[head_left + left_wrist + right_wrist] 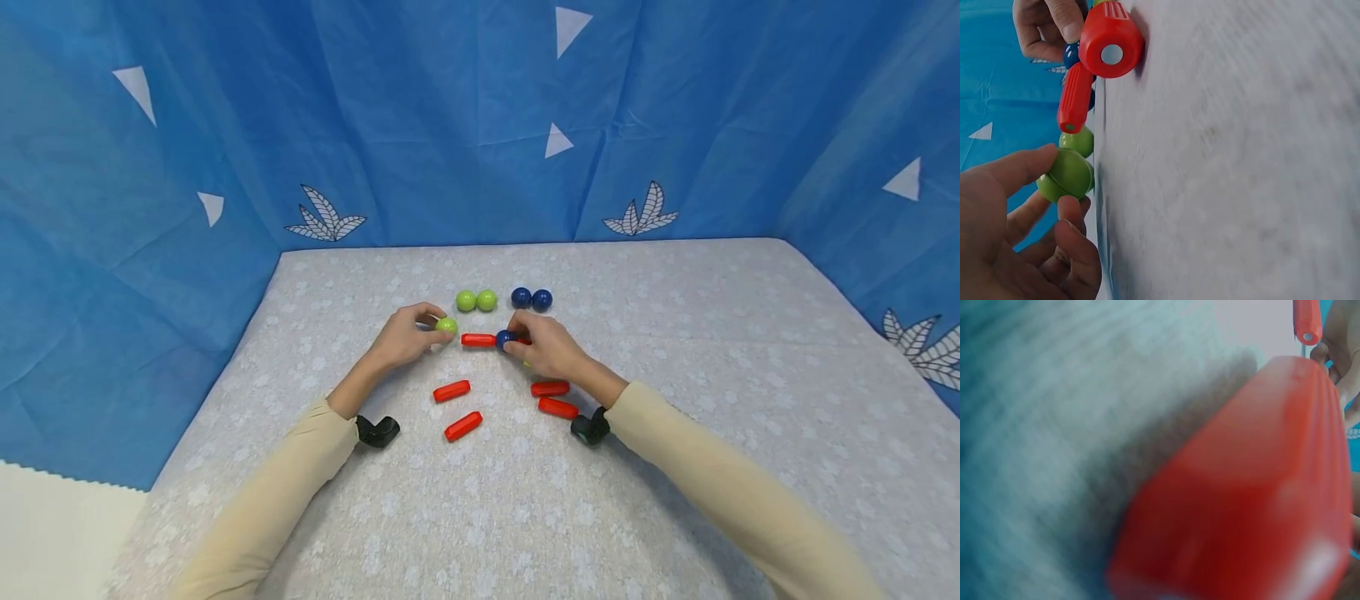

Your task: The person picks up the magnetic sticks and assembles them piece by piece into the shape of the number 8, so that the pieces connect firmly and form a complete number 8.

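Observation:
My left hand (408, 336) pinches a light-green ball (447, 326) between thumb and fingertips. In the left wrist view that green ball (1067, 175) is just short of the free end of a red rod (1074, 97). The rod's other end meets a dark-blue ball (506, 340), which my right hand (551, 343) pinches. More red shows on the blue ball's far side, mostly covered by the right fingers. A bit of green (527, 363) peeks out beneath that hand. A large red rod (1241, 487) fills the right wrist view.
Behind the hands, two green balls (476, 301) and two blue balls (532, 299) sit on the patterned cloth. Nearer lie loose red rods, two at left (452, 391) and two (558, 407) beside the right wrist. A blue curtain (450, 125) hangs along the back.

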Demonstrator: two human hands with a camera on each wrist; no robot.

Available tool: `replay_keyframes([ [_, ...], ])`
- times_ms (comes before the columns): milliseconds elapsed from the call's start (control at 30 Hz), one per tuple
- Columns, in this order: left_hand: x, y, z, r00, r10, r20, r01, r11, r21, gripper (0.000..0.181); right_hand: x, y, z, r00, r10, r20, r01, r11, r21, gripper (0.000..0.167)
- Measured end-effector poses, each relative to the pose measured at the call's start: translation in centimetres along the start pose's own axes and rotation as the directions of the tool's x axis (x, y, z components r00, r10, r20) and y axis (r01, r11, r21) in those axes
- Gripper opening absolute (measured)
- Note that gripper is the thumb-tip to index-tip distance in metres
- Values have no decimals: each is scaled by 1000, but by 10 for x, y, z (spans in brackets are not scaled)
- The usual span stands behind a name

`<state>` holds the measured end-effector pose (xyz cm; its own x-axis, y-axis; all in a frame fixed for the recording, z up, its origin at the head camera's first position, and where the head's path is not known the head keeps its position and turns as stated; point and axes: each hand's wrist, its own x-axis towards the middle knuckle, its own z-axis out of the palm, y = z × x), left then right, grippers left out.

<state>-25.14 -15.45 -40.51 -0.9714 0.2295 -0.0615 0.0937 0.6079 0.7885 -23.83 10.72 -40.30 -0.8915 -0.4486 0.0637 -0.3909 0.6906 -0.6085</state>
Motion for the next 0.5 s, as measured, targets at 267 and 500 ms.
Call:
replay_keyframes([
  [267, -10, -4, -7, 999, 10, 33, -10, 1000, -11, 37, -1, -1, -1, 1000, -6, 4, 7, 1000, -12, 20],
  [500, -17, 1, -7, 996, 11, 88, -1, 994, -108, 40, -1, -2, -2, 1000, -8, 4, 8, 1000, -4, 20],
])
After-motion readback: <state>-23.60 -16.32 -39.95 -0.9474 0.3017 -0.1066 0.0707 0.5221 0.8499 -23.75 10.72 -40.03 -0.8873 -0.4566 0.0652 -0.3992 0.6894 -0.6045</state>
